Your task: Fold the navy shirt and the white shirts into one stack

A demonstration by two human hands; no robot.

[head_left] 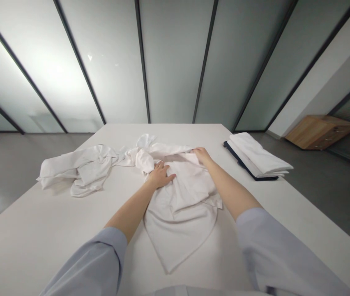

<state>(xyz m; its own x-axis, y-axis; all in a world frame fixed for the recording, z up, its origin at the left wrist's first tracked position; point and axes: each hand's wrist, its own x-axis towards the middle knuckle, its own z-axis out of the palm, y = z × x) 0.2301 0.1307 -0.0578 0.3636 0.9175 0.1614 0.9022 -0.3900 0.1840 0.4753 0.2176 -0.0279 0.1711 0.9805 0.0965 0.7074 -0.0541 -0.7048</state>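
A white garment (181, 205) lies spread on the white table (39, 230) in front of me, partly folded over itself. My left hand (160, 175) rests flat on its upper left part, fingers stretched out. My right hand (202, 155) is at the garment's far edge with its fingers curled on a fold of the cloth. Both forearms are bare below pale blue sleeves.
A crumpled heap of white cloth (79, 168) lies at the left, running on to the garment's top. A stack of folded white cloth (259, 158) sits on a dark flat thing (239, 162) at the right. Frosted glass panels stand behind; a wooden cabinet (319, 131) is on the floor.
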